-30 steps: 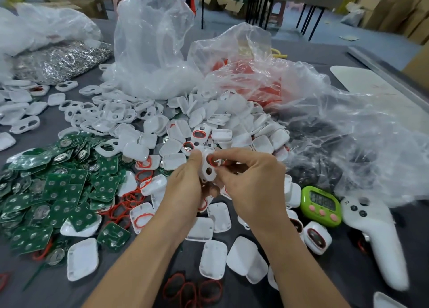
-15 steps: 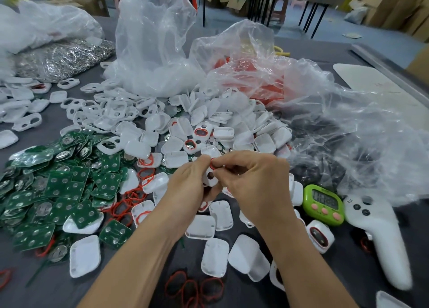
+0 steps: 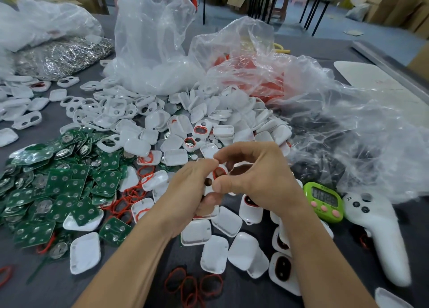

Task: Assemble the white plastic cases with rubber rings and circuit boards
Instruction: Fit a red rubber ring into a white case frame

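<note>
Several loose rubber rings (image 3: 192,286) lie nearest, spare stock within reach. Just beyond, left hand (image 3: 188,191) and right hand (image 3: 262,182) both pinch one white case (image 3: 210,177), lifted off the table, probably so the red ring (image 3: 219,168) can be seated in its opening. Case sits between the two thumbs, ring under the right fingertips. Circuit boards (image 3: 60,187) heaped left; case pile (image 3: 209,117) farther; plastic bags (image 3: 153,52) farthest.

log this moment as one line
left hand: grips white case | right hand: pinches same case at its red rubber ring | circuit boards: piled at left, untouched | step: ring fitting
</note>
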The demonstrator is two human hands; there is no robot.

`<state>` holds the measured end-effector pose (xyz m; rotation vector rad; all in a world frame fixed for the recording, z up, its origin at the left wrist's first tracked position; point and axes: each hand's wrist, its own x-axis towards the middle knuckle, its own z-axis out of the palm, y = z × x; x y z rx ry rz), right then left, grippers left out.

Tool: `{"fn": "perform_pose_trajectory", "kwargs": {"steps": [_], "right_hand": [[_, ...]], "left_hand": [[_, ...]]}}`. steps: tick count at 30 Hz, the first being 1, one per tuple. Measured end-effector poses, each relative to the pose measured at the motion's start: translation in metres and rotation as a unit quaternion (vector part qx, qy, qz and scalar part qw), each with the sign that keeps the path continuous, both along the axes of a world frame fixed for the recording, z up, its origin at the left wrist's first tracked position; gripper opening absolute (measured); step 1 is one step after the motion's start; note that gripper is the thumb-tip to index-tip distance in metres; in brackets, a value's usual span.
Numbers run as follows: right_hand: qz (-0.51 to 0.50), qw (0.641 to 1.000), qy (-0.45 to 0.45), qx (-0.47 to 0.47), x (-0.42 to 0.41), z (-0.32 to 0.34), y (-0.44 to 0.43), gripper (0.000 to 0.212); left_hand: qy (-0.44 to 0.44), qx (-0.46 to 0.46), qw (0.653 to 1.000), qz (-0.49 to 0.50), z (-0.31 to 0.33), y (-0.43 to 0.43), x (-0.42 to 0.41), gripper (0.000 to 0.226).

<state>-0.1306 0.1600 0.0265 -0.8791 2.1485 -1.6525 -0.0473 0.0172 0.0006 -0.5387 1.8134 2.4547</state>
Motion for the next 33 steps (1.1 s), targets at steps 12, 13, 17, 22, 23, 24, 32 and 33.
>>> {"fn": "perform_pose_trajectory", "kwargs": {"steps": [12, 13, 17, 22, 23, 24, 32, 33], "right_hand": [[0.015, 0.989, -0.121, -0.081, 0.003, 0.0, 0.002, 0.036], [0.016, 0.988, -0.128, -0.084, 0.003, 0.0, 0.002, 0.036], [0.016, 0.983, -0.149, -0.108, 0.007, 0.003, 0.002, 0.038], [0.001, 0.977, -0.151, -0.148, 0.011, 0.002, -0.004, 0.035], [0.004, 0.976, -0.151, -0.155, 0.012, 0.001, -0.005, 0.033], [0.009, 0.974, -0.157, -0.161, 0.013, 0.0, -0.006, 0.031], [0.052, 0.942, -0.247, -0.219, 0.016, -0.006, -0.009, 0.018], [0.052, 0.946, -0.233, -0.22, 0.016, -0.007, -0.009, 0.017]], "left_hand": [[0.099, -0.104, 0.987, -0.073, -0.003, -0.006, 0.002, 0.031], [0.101, -0.101, 0.987, -0.077, -0.002, -0.007, 0.002, 0.031], [0.105, -0.053, 0.989, -0.09, 0.001, -0.009, 0.001, 0.031], [0.107, -0.026, 0.992, -0.062, 0.0, -0.009, 0.002, 0.035], [0.108, -0.022, 0.992, -0.059, 0.0, -0.009, 0.002, 0.034], [0.108, -0.024, 0.992, -0.057, 0.001, -0.01, 0.002, 0.032], [0.124, -0.012, 0.99, -0.066, 0.003, -0.004, 0.002, 0.03], [0.125, -0.001, 0.99, -0.067, 0.002, -0.005, 0.002, 0.027]]}}
